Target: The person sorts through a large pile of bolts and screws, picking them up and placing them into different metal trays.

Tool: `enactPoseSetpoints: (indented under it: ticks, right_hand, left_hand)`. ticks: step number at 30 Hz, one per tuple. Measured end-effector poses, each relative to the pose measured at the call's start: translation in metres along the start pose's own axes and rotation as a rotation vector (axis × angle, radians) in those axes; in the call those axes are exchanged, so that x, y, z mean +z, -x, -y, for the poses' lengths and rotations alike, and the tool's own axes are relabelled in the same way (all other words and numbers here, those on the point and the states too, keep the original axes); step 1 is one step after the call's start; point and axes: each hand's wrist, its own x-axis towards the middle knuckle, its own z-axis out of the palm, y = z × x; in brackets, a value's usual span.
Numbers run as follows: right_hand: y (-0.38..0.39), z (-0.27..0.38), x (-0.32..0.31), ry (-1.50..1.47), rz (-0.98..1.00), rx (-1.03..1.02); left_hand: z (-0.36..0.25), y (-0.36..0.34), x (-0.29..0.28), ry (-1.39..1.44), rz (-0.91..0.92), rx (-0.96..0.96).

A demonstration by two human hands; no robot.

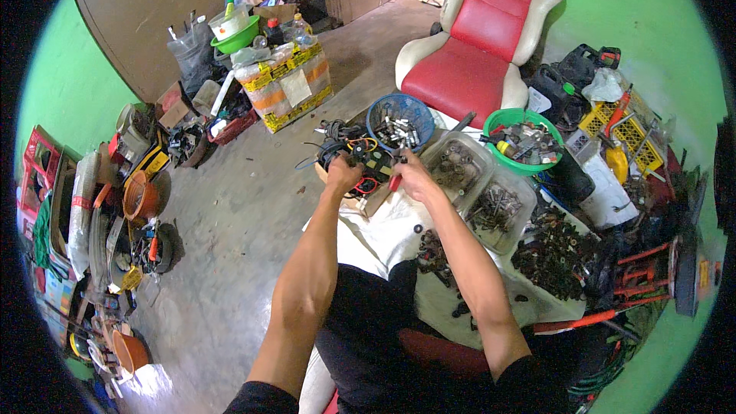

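My left hand (343, 174) is closed at the left side of a cardboard box of black electrical parts and wires (372, 162). Its fingers are curled on a black part whose kind I cannot make out. Across from it, my right hand (415, 177) grips a red-handled tool (395, 182), perhaps pliers; its jaws are hidden among the parts. Just beyond my hands is a blue basket (424, 113) of small metal cylinders. Beside my right forearm stand a clear tub of round metal pieces (458, 164) and a clear tub of bolts (497, 211).
A green basin (512, 167) of mixed parts stands right of the blue basket. Dark small parts (557, 254) lie heaped on a white sheet to the right. A red and white seat (479, 54) stands ahead. A taped carton (287, 86) and clutter line the left.
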Motion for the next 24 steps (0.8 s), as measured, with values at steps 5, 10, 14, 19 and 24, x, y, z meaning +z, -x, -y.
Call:
enactPoseSetpoints:
  ticks: [5, 10, 14, 19, 24]
  right_hand:
    - [0.022, -0.012, -0.042, -0.206, -0.047, 0.049]
    - [0.033, -0.034, -0.075, 0.069, -0.442, 0.24]
    - [0.041, -0.047, -0.097, -0.374, -0.397, 0.036]
    - [0.042, -0.035, -0.104, -0.424, -0.369, -0.014]
    - [0.038, -0.036, -0.137, -0.502, -0.503, 0.053]
  left_hand:
    - [-0.058, 0.003, -0.004, -0.18, -0.114, 0.303]
    - [-0.091, 0.008, 0.013, -0.024, 0.288, 0.285]
    - [-0.107, 0.02, 0.019, -0.106, 0.454, 0.297]
    - [-0.109, 0.026, 0.024, -0.042, 0.408, 0.349]
    - [-0.112, 0.022, 0.041, -0.042, 0.409, 0.392]
